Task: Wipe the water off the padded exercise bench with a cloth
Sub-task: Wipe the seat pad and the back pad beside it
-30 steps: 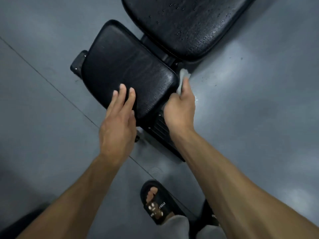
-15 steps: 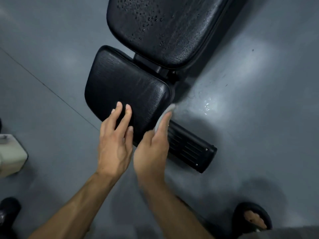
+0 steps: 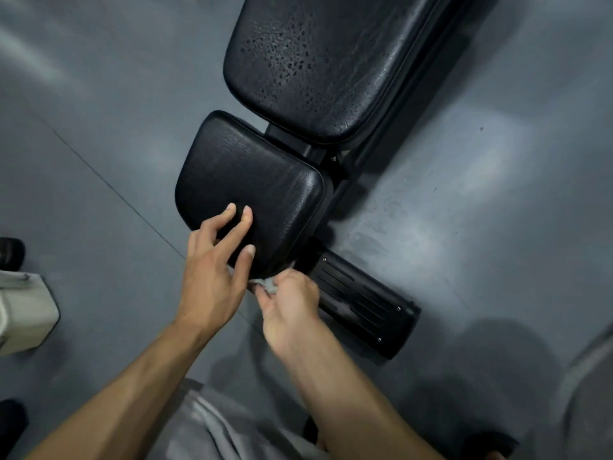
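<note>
Pinching a small crumpled pale grey cloth at the near right corner of the black padded seat cushion, the right hand has its grip clamped on it. Left hand rests fingertips on the seat, fingers apart. Water beads dot the black padded backrest farther off.

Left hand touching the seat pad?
Touching. The head view shows the left hand with fingertips resting on the seat pad near its front edge.
</note>
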{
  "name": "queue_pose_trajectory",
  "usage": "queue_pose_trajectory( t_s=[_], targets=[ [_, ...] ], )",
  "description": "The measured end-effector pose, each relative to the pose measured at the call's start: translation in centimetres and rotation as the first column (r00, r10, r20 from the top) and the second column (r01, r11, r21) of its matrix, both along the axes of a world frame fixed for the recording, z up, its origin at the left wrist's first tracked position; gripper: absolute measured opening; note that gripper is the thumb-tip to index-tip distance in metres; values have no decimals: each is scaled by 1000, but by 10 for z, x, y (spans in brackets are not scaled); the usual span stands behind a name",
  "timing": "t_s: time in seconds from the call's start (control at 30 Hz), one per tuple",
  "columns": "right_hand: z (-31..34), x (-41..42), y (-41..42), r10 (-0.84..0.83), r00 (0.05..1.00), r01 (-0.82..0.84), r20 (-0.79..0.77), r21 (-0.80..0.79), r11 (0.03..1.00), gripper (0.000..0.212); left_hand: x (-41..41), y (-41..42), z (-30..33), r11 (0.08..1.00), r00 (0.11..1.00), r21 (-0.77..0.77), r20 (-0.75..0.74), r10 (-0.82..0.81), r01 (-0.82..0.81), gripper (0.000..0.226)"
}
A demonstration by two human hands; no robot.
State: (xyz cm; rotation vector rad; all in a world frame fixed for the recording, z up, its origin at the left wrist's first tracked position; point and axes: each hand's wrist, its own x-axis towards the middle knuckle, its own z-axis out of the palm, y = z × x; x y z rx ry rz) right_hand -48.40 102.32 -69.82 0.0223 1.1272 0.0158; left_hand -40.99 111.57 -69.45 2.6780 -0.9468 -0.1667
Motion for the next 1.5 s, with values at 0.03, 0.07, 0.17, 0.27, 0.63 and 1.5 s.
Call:
queue_pose_trajectory(
  t_s=[0.03,0.07,0.17,0.27,0.63,1.5],
  targets=[
    [2,0,-2,-18,999,15,33,80,997,35,1,0,1,1000,1000,-8,-8,5,-5,48],
    [3,-1,-5,-39,997,31,64,122,992,34,3,0,3,1000,1000,-11,-14,4,-4,49],
    [6,-8,-20,-43,995,31,94,125,992,35,7,-1,9,1000,999,4,-37,-8,8,50],
    [4,-14,-29,-45,997,40,55,87,995,30,13,-4,13,999,998,33,-70,-2,5,54],
    [8,-30,-28,-6,999,11,42,-110,994,27,15,-4,22,998,998,69,-69,-3,8,54],
    [38,64,-96,344,604,-468,-719,-669,-577,30,71,-39,43,940,980,324,-191,-48,109,99]
  ],
)
